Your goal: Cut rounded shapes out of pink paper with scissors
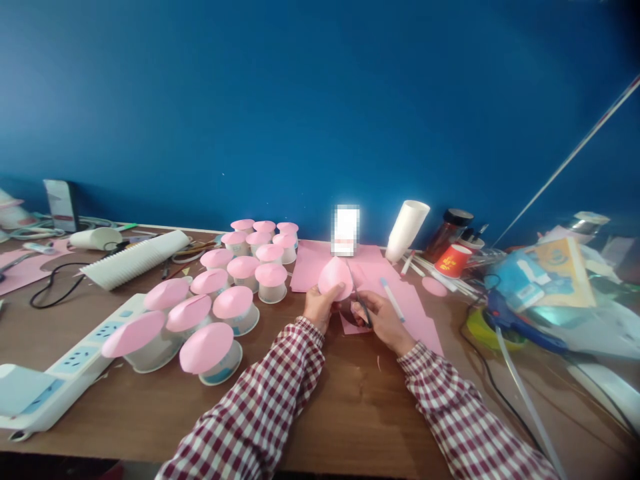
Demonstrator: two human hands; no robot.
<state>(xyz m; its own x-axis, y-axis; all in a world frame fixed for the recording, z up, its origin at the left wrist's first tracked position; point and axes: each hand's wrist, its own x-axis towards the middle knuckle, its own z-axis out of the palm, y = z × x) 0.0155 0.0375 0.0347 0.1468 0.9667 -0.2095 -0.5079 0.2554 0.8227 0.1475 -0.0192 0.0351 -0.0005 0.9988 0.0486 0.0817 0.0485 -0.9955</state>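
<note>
Pink rounded paper point(335, 276) is pinched in the left grip point(320, 307); beside it, the right grip point(383, 320) holds partly hidden, dark-handled scissors point(369, 316).

Moderate, even light covers the brown wooden desk point(360, 420), its near edge dropping into darkness. A pixelated, upright white rectangle point(345, 230) glares against the deep-blue painted wall point(240, 120), which darkens at the far right. Wide-angle stretching and smeary blur affect the crumpled clear plastic point(600, 330) at right.
</note>
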